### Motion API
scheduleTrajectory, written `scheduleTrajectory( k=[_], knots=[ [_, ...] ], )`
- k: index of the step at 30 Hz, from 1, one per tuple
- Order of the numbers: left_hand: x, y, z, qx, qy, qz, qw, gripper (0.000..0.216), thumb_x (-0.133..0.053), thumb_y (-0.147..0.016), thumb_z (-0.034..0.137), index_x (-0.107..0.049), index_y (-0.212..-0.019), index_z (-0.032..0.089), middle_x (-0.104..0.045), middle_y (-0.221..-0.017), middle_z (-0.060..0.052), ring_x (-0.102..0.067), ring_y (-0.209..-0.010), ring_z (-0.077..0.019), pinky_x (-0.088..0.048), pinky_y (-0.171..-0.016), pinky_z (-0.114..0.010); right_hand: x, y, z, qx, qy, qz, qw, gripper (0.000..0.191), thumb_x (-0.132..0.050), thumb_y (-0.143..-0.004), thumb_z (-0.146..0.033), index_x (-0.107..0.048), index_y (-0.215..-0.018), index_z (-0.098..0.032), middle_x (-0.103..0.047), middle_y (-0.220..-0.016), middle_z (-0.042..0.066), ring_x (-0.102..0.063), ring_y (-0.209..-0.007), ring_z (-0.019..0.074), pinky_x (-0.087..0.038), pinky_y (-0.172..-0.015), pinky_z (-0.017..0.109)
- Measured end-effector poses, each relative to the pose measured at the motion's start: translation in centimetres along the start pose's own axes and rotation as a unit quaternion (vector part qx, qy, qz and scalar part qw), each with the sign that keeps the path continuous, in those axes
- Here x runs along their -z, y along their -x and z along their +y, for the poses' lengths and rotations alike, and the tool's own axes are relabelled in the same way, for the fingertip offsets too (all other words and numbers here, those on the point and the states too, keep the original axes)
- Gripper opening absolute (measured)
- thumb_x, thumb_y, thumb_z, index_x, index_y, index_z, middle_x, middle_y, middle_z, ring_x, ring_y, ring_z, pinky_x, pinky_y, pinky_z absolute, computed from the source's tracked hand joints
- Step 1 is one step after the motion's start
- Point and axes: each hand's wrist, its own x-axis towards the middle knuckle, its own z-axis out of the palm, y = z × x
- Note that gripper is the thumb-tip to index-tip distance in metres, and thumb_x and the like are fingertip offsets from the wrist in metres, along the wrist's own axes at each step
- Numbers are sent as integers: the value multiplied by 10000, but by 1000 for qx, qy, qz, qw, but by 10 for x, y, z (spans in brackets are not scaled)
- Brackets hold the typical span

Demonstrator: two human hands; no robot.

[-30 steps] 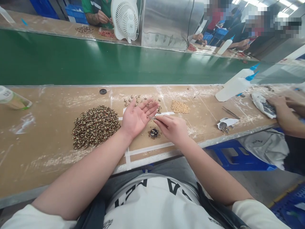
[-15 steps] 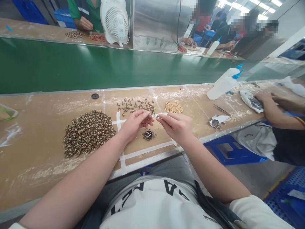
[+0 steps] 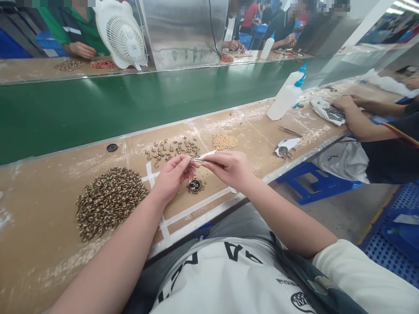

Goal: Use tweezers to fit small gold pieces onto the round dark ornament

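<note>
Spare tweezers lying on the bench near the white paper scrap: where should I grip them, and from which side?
Judging by their pose, take the spare tweezers across the middle of the two legs, from above. They lie flat on the bench, so a side approach is likely blocked; mid-length clears the paper scrap.

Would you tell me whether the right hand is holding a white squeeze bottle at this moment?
No, the right hand grips thin metal tweezers, while the white squeeze bottles stand apart farther along the bench.

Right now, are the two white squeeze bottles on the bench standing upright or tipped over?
Upright, leaning slightly in the picture. The squeeze bottles rest on their bases on the bench, blue caps pointing up.
</note>
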Motion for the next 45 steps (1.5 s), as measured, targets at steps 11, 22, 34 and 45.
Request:
scheduleTrajectory(
  k=[11, 22, 34, 45],
  knots=[
    [1, 1, -3, 9, -15, -22, 1000, 313, -803, -945, 484, -754, -903, 178, -722, -808, -36, -570, -582, -90, -453, -525, -199, 3, 3, 3, -44, -61, -22, 997, 211, -693, -1046, -387, -865, -1058, -265, -844, -980, 37, -761, -844, 182, -575, -777, 298],
    [4, 0, -6, 3, -29, -12, 999, 304, -765, -973, 494, -775, -931, 194, -760, -918, -62, -584, -607, -92, -432, -511, -201, 2, 5, 6, -24, -112, 13, 993, 235, -687, -1038, -400, -867, -992, -255, -833, -914, 39, -749, -779, 180, -570, -733, 311],
    [7, -4, -7, 3, -55, 39, 998, 336, -753, -958, 268, -788, -1288, 214, -828, -1075, -117, -550, -534, -73, -374, -473, -217, 3, 45, 10, -8, -15, -135, 991, 321, -626, -1078, -432, -856, -982, -230, -811, -815, 55, -694, -650, 165, -463, -613, 285],
    [10, -8, -12, 2, -68, 72, 995, 211, -809, -933, 314, -786, -1070, 155, -832, -1100, -152, -589, -519, -79, -359, -435, -214, -5, 48, 9, 42, 69, -144, 986, 328, -603, -1095, -414, -859, -983, -243, -797, -788, 37, -669, -655, 160, -427, -618, 291]
  ],
)
